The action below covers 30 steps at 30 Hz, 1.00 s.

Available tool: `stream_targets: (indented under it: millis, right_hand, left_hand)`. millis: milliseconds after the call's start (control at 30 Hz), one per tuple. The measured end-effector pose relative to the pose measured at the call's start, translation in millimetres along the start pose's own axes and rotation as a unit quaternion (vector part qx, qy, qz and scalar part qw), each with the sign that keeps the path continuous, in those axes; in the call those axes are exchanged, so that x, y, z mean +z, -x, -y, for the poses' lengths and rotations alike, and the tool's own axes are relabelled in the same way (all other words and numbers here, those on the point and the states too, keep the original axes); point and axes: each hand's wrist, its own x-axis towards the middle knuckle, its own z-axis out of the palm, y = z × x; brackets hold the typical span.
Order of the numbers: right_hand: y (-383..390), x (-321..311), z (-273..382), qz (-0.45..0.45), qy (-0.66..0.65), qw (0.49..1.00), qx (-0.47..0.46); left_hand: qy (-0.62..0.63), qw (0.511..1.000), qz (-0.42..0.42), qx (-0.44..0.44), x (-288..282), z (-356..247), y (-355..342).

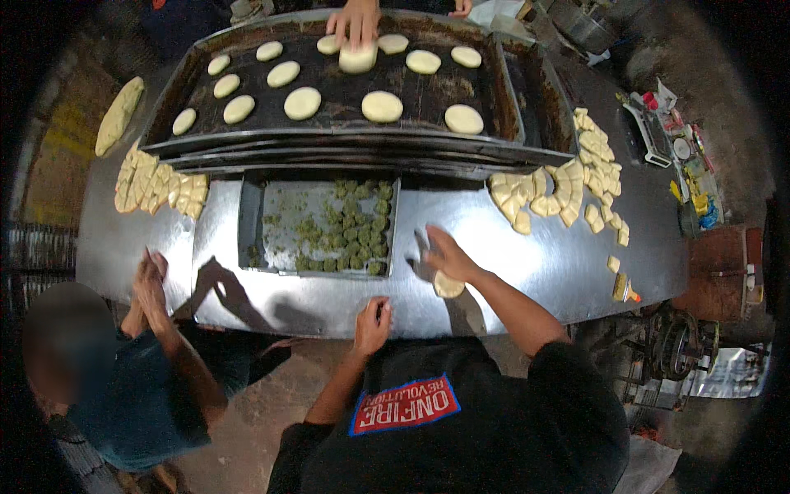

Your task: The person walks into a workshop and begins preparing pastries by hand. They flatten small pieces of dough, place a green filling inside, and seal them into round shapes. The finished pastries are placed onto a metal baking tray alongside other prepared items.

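Observation:
My right hand (pixel 451 253) is held over the steel tabletop with its fingers stretched out. Under the heel of that hand lies a flat round of pale dough (pixel 448 285), partly covered by the wrist. My left hand (pixel 373 327) rests by the table's near edge, its fingers curled in; whatever is inside them, if anything, is hidden. Between my hands and the stacked baking trays stands a shallow metal pan (pixel 276 210) with several green filling balls (pixel 352 235) and crumbs, mostly to its right side.
A dark baking tray (pixel 247 86) carries several dough rounds; another person's hand (pixel 357 23) touches one. Cut dough pieces (pixel 160 185) lie left, more dough pieces (pixel 568 185) right. A long dough piece (pixel 120 115) sits far left. At left, a co-worker's hands (pixel 151 284) are pressed together. A brush (pixel 623 288) lies right.

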Motion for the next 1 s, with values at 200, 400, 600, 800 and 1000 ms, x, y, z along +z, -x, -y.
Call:
stream_targets:
  millis: [200, 400, 600, 800, 1000]
  right_hand:
    - [51, -48, 32, 0.234, 0.273, 0.931, -0.059]
    - [15, -202, 167, 0.144, 0.023, 0.989, 0.004]
    - [-24, -300, 141, -0.282, 0.364, 0.887, -0.030]
    - [-74, -298, 136, -0.139, 0.218, 0.956, 0.138]
    - [-112, -309, 119, 0.055, -0.007, 0.962, 0.266]
  left_hand:
    - [-0.013, 1.000, 0.019, 0.001, 7, 14, -4]
    - [-0.041, 0.999, 0.019, -0.009, -2, 3, -2]
    - [-0.012, 0.997, 0.049, -0.062, 4, 13, -8]
    - [-0.030, 0.998, 0.051, -0.022, -15, 17, -11]
    - [0.058, 0.955, 0.274, -0.101, -47, -30, -21]
